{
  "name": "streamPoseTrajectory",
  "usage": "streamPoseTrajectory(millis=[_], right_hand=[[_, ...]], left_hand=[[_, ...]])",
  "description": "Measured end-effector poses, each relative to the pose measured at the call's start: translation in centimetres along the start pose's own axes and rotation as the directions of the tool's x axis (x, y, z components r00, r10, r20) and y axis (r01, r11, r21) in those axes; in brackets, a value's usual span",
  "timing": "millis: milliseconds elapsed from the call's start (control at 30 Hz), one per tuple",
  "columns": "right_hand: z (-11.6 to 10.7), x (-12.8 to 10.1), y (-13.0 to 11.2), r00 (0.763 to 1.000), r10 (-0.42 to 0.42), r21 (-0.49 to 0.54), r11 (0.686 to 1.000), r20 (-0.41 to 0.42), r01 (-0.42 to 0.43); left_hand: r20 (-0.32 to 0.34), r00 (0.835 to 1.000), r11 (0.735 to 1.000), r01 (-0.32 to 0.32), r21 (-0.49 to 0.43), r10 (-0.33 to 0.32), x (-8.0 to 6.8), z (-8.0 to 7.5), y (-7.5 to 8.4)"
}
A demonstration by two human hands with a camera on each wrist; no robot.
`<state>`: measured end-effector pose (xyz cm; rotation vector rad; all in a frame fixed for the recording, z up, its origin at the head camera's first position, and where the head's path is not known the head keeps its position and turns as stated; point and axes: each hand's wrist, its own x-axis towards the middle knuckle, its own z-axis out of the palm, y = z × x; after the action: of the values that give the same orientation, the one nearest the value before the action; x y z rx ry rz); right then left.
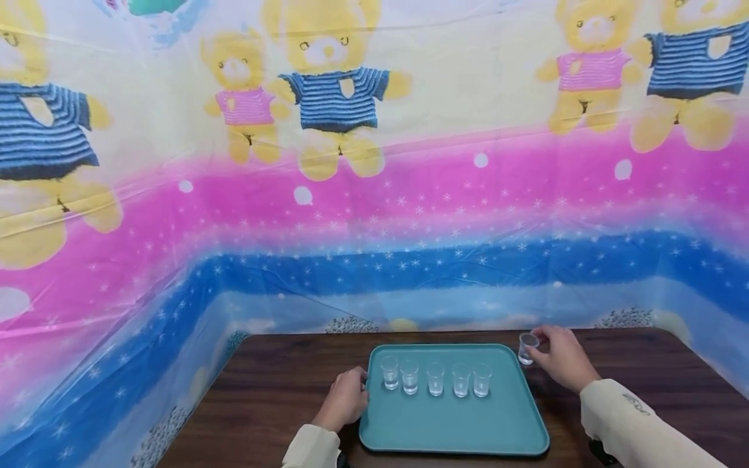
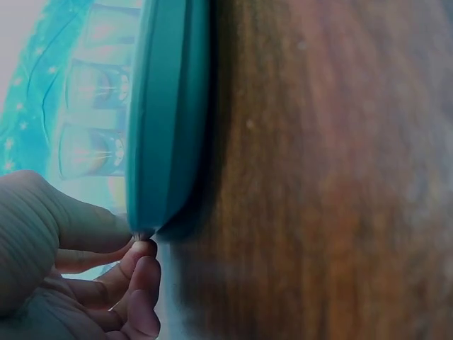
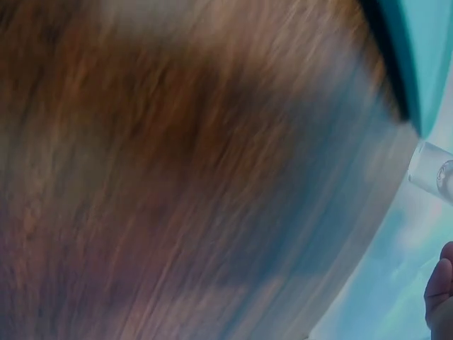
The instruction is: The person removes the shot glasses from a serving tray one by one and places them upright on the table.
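A turquoise tray (image 1: 456, 429) lies on the table, with several small clear shot glasses (image 1: 435, 379) standing in a row across its far half. My left hand (image 1: 345, 398) is at the tray's left edge; in the left wrist view, its thumb and fingers (image 2: 145, 273) pinch the rim. Beyond the tray's far right corner, my right hand (image 1: 563, 357) holds another shot glass (image 1: 525, 356) upright between thumb and fingers. Only part of that glass (image 3: 428, 170) and a few fingertips (image 3: 439, 287) enter the right wrist view, at its right edge.
The dark wooden table (image 1: 269, 383) extends on both sides of the tray. Right behind its far edge hangs a cloth (image 1: 409, 195) printed with bears and snowflakes, which also runs along both sides.
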<state>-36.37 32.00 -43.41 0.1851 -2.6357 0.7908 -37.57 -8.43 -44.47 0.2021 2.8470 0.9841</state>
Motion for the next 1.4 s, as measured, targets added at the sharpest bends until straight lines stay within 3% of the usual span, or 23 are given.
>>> streamPoseTrajectory(millis=[300, 767, 933, 1167, 1400], right_hand=[[0.2, 0.2, 2.2, 0.999, -0.021, 0.022, 1.000, 0.036, 0.021], [0.3, 0.5, 2.1, 0.999, -0.041, -0.028, 0.999, 0.026, 0.042], [0.0, 0.5, 1.4, 0.997, -0.080, -0.055, 0.995, 0.015, 0.081], [0.0, 0.4, -0.7, 0.988, -0.142, -0.013, 0.990, 0.065, 0.143], [0.2, -0.6, -3.5, 0.970, -0.152, 0.052, 0.988, 0.189, 0.145]], left_hand=[[0.024, 1.000, 1.000, 0.013, -0.014, -0.012, -0.2, 0.0, 0.0], [0.014, 1.000, 1.000, 0.006, -0.012, -0.006, 0.1, 0.0, -0.2], [0.017, 1.000, 1.000, 0.012, -0.013, -0.012, 0.2, 0.0, -0.3], [0.016, 1.000, 1.000, 0.007, -0.010, -0.007, 0.1, -0.1, -0.3], [0.020, 1.000, 1.000, 0.021, -0.011, -0.020, 0.1, 0.0, -0.1]])
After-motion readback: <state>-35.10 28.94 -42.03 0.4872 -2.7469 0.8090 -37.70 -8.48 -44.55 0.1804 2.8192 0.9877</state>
